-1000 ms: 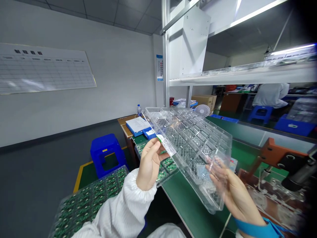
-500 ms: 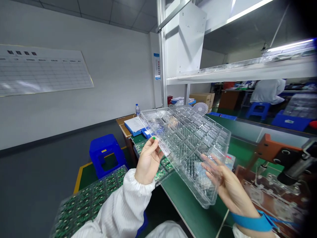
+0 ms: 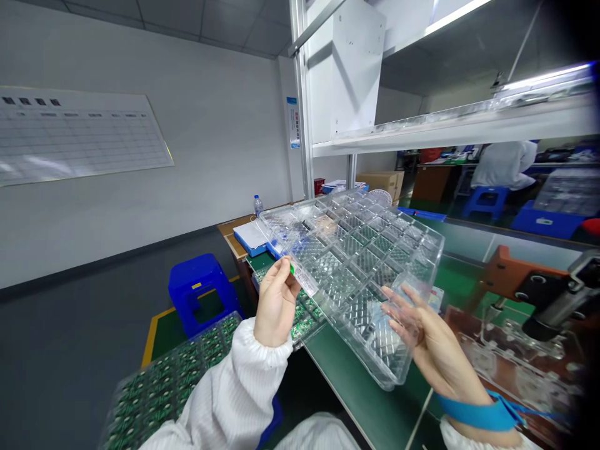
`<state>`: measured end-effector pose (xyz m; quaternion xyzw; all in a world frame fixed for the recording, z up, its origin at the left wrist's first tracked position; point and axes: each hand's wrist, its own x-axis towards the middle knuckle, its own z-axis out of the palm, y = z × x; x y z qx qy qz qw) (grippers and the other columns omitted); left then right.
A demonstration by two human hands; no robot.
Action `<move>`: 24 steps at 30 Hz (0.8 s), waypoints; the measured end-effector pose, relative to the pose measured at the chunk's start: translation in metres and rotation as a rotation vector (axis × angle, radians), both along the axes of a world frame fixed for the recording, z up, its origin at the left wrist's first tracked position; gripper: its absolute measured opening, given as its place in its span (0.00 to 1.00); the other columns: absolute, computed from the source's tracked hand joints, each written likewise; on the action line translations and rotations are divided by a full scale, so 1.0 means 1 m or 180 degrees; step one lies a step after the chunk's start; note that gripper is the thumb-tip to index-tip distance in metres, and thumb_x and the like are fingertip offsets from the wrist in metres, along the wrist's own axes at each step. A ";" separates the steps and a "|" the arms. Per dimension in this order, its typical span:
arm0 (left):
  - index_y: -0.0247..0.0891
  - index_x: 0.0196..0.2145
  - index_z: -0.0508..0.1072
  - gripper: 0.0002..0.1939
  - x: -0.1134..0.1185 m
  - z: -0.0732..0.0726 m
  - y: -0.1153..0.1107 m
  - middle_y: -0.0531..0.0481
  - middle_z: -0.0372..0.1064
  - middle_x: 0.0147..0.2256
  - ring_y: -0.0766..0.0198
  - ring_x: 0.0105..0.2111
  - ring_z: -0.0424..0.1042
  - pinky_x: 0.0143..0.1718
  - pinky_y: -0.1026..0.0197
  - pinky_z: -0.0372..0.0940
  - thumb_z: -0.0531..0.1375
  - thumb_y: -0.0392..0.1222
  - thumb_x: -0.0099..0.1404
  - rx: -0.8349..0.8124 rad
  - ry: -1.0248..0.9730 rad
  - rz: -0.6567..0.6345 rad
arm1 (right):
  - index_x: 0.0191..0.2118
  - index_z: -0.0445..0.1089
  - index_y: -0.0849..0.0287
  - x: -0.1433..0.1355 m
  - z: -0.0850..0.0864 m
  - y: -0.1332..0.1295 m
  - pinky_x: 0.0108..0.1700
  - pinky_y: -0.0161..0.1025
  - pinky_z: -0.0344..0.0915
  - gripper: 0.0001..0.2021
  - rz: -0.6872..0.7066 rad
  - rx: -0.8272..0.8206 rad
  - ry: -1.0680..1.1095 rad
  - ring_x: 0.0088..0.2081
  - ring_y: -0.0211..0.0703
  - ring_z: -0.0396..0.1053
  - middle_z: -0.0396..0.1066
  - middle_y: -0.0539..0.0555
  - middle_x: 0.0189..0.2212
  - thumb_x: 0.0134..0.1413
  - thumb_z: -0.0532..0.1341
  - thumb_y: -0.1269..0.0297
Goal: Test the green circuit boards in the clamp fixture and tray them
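Observation:
A clear plastic compartment tray [image 3: 349,265] is held up at a tilt above the bench, and its pockets look bare. My left hand [image 3: 277,294] pinches the tray's near left edge between thumb and fingers, beside a white printed label [image 3: 304,279] with a green mark. At the right end, my right hand [image 3: 429,337] grips the tray; its fingers show through the clear plastic. A blue wrist strap [image 3: 478,412] is round my right wrist. Partly hidden beneath the held tray lies another tray with green circuit boards [image 3: 304,319].
A tray full of green circuit boards [image 3: 164,381] lies at lower left. A blue stool [image 3: 201,284] stands beyond it. On the green bench [image 3: 349,381], an orange-and-black clamp fixture [image 3: 520,294] stands at right. A white shelf [image 3: 450,132] spans overhead. A seated person [image 3: 504,164] is far behind.
The tray has tipped slightly, its right corner a little higher, with both hands still on it. The whole view has shifted slightly.

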<state>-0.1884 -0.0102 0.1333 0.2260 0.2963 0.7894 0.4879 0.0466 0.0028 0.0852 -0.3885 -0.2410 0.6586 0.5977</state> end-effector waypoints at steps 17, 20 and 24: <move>0.35 0.33 0.77 0.20 0.011 -0.024 -0.022 0.52 0.74 0.30 0.69 0.30 0.74 0.34 0.69 0.74 0.80 0.41 0.48 -0.0077 0.0329 -0.0900 | 0.62 0.63 0.50 0.002 -0.003 0.001 0.36 0.34 0.82 0.41 0.0141 0.0206 -0.0135 0.46 0.49 0.81 0.75 0.54 0.57 0.42 0.78 0.64; 0.35 0.36 0.77 0.19 -0.001 -0.031 -0.028 0.50 0.73 0.34 0.66 0.34 0.75 0.38 0.65 0.74 0.78 0.46 0.53 0.0021 0.0705 -0.0682 | 0.66 0.58 0.45 0.003 -0.010 0.002 0.39 0.38 0.82 0.43 0.0297 0.0401 -0.0300 0.48 0.50 0.80 0.72 0.54 0.60 0.46 0.77 0.59; 0.40 0.45 0.74 0.23 -0.021 -0.034 -0.032 0.47 0.74 0.48 0.54 0.49 0.75 0.49 0.52 0.75 0.75 0.50 0.57 -0.0019 0.0575 -0.0454 | 0.69 0.53 0.44 -0.004 -0.016 0.000 0.35 0.38 0.81 0.47 0.0388 0.0678 -0.0487 0.43 0.51 0.81 0.75 0.56 0.56 0.47 0.77 0.58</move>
